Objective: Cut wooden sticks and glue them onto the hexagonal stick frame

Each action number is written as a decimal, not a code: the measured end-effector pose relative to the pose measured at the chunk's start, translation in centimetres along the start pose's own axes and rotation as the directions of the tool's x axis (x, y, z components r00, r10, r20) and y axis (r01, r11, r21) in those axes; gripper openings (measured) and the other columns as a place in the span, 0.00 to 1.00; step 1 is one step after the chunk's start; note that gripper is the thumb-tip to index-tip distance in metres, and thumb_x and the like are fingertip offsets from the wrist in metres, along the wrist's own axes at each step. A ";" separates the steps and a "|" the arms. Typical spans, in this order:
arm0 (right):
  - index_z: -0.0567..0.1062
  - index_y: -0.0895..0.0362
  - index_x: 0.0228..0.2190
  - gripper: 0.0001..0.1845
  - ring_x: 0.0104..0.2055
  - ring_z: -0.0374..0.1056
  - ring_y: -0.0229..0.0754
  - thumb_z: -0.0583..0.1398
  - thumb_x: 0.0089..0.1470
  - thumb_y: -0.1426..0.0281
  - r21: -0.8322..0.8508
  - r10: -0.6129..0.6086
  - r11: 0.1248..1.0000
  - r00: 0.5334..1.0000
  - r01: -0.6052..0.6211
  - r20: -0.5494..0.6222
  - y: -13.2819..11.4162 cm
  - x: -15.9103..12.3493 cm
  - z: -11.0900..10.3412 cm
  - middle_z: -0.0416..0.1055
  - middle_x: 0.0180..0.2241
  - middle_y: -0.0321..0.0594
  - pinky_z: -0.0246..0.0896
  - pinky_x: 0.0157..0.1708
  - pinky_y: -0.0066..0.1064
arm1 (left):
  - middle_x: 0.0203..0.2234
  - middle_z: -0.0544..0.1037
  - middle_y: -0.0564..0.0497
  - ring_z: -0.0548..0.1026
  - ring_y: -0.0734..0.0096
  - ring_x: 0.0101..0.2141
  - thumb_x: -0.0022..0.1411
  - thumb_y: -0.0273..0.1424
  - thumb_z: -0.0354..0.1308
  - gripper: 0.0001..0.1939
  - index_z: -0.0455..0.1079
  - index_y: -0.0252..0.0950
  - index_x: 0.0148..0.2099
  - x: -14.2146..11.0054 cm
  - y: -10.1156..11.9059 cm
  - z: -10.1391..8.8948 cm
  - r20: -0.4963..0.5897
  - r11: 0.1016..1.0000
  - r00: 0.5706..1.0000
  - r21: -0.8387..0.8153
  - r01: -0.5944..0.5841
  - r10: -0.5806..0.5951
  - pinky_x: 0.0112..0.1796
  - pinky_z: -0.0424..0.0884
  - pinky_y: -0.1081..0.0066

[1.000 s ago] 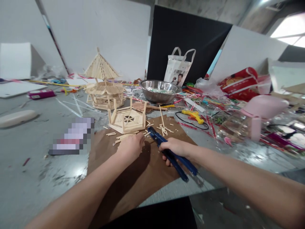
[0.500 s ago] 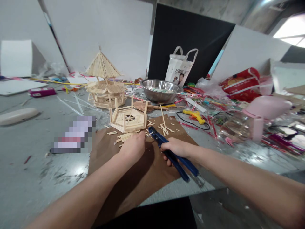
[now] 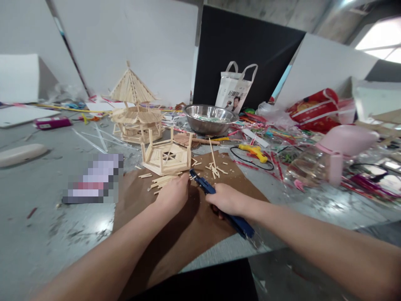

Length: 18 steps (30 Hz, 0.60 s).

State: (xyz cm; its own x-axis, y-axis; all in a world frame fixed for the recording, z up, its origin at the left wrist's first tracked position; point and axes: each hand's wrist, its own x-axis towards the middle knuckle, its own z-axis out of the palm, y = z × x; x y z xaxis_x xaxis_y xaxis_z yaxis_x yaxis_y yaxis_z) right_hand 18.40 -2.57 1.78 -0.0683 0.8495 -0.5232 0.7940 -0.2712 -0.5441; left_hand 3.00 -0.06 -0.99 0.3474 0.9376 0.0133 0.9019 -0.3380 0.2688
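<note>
My right hand (image 3: 226, 198) is wrapped around a pair of blue-handled cutters (image 3: 203, 183), whose handles are squeezed close together. Their jaws point away from me, just right of my left hand (image 3: 173, 194). That hand is closed in a pinch on a thin wooden stick (image 3: 193, 177), and the stick's end reaches the jaws. Several short cut sticks (image 3: 163, 181) lie beyond my left fingers, and a second small pile (image 3: 214, 170) is at the right. Behind them stands a hexagonal stick base (image 3: 166, 161) with upright posts. Brown paper (image 3: 188, 234) lies beneath my hands.
A stick pavilion model (image 3: 136, 121) stands at the back left, beside a steel bowl (image 3: 209, 125). A blurred-out phone-like slab (image 3: 94, 179) lies left. To the right are a yellow glue gun (image 3: 255, 152), a pink-lidded bottle (image 3: 313, 165) and scattered craft scraps.
The cutter handles have gone from spread to squeezed together in my right hand. The jaws have shifted slightly left, toward my left hand, which stays pinched in nearly the same place.
</note>
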 end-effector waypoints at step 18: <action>0.64 0.60 0.16 0.10 0.12 0.62 0.37 0.50 0.40 0.67 -0.047 -0.026 0.999 1.000 0.025 -0.014 0.0 0.0 0.0 0.65 0.14 0.41 0.56 0.10 0.25 | 0.28 0.73 0.46 0.72 0.66 0.30 0.58 0.29 0.36 0.11 0.59 0.35 0.36 0.1 -0.1 0.3 0.006 1.000 1.000 0.005 -0.013 0.013 0.28 0.62 0.71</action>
State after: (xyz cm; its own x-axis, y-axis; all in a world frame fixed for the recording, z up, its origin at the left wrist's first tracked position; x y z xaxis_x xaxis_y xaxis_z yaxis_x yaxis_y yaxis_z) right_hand 18.44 -2.56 1.76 -0.0803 0.8626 -0.4995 0.8198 -0.2279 -0.5254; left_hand 3.01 0.07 -1.31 0.3604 0.9327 0.0112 0.8988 -0.3504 0.2633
